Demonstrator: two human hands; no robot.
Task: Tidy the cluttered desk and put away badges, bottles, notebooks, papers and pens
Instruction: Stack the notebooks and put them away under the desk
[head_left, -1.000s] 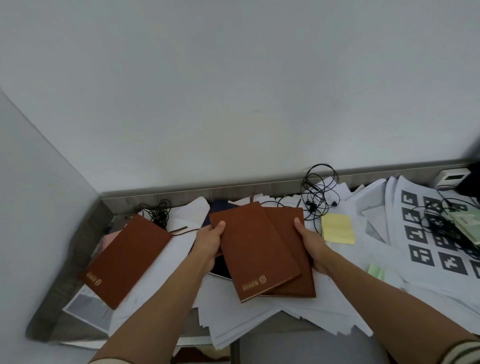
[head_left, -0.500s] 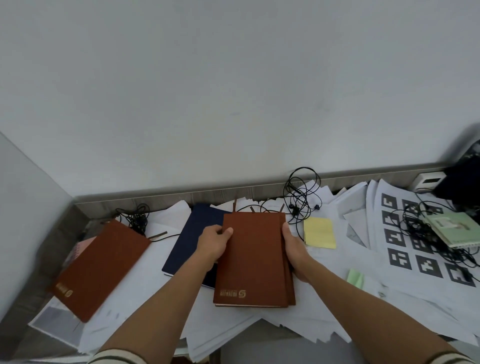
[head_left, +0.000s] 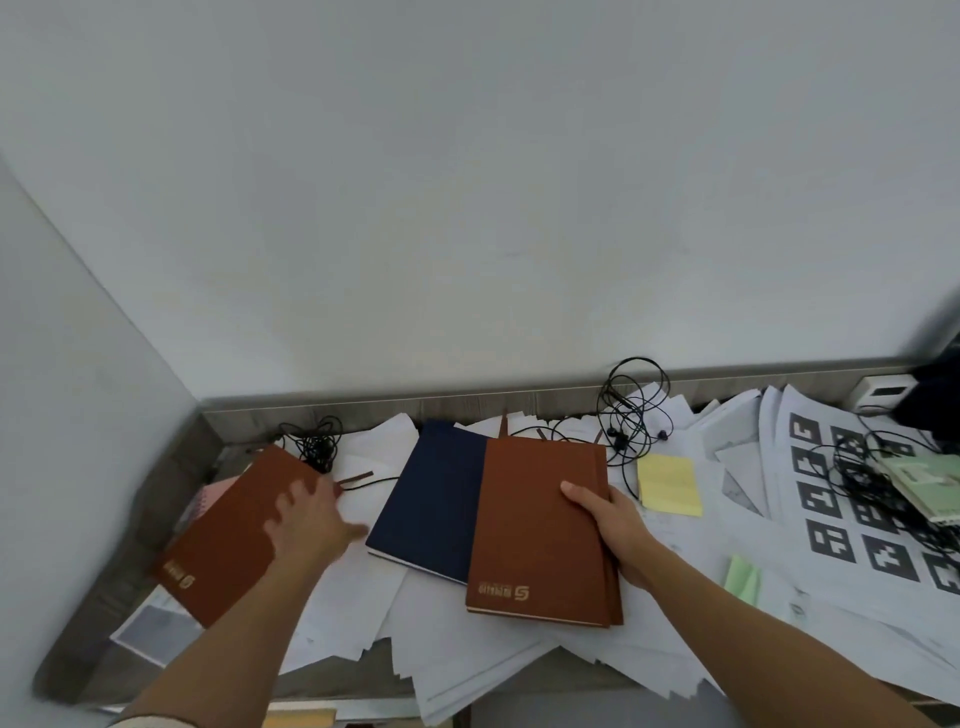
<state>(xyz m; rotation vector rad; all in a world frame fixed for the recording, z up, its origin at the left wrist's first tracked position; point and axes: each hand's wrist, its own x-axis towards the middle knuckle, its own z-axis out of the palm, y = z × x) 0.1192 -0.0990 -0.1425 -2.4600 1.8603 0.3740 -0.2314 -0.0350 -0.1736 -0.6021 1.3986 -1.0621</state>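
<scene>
The stacked notebooks lie just left of the right hand, overlapping the middle notebook. Farther left, a single notebook lies beneath the left hand. Papers under all cover the bench.

one head view, downward over the desk

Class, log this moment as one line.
left hand: fingers spread over lone brown notebook | right hand: grips brown notebook stack | blue notebook: on papers

We saw the grey desk smothered in loose white papers; at the papers' far-left edge, a tangled black cable lay.
</scene>
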